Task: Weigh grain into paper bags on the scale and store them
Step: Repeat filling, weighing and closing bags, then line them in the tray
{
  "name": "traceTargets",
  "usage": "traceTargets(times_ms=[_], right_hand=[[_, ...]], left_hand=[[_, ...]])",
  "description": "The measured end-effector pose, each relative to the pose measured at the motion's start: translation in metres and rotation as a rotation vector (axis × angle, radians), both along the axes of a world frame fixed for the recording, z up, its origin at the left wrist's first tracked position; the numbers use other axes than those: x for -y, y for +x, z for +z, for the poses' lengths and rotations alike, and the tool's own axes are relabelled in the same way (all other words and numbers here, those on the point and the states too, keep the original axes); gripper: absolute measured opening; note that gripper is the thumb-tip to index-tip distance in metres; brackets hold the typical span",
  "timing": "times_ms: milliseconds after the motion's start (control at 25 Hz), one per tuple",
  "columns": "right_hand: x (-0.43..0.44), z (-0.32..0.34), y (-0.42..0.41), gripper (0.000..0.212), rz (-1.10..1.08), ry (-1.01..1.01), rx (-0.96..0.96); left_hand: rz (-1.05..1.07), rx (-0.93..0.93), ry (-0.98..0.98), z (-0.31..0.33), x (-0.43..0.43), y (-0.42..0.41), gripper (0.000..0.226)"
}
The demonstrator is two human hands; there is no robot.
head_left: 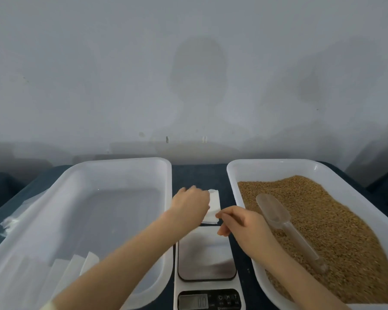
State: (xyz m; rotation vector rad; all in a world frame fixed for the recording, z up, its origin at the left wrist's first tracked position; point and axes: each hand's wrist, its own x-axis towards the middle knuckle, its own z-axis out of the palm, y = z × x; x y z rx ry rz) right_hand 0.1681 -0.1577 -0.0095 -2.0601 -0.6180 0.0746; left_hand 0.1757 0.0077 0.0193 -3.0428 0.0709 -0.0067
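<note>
Now: paper bags (pixel 213 209) held at the table's (pixel 199 175) middle, just past the scale (pixel 207 260).
Seen: left hand (pixel 189 203) grips the stack's far part; right hand (pixel 242 224) pinches its near corner. By the table's right edge, a tray (pixel 231 175) holds grain (pixel 323 215) and a scoop (pixel 276 212); 2nd tray (pixel 121 161) by the left edge.

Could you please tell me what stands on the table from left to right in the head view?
Clear tub → scale → tub of grain, with a scoop lying on the grain.
</note>
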Motion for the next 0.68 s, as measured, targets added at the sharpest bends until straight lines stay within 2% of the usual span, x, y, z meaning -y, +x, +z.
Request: traceTargets(times_ms=[120,200,280,400,520,600,680], right_hand=[[0.001,0.000,0.001,0.020,0.009,-0.004,0.003],[0.002,0.000,0.001,0.020,0.023,-0.003,-0.001],[0.002,-0.001,0.001,0.020,0.028,0.000,0.004],[-0.001,-0.002,0.002,0.018,0.032,-0.005,-0.005],[-0.003,-0.001,0.002,0.017,0.038,-0.013,-0.014],[-0.003,0.000,0.002,0.017,0.035,-0.020,-0.021],[-0.002,0.000,0.003,0.018,0.028,-0.026,-0.021]], left_hand=[[0.017,-0.226,0.070,-0.022,0.008,0.062,0.023],[0.050,-0.378,0.105,-0.044,0.003,0.080,0.028],[0.063,-0.438,0.151,-0.059,-0.001,0.087,0.031],[-0.012,-0.406,0.231,-0.063,0.000,0.088,0.026],[-0.053,-0.350,0.230,-0.060,0.003,0.084,0.021],[-0.027,-0.277,0.170,-0.054,0.006,0.080,0.019],[0.084,-0.192,-0.008,-0.044,0.005,0.074,0.023]])
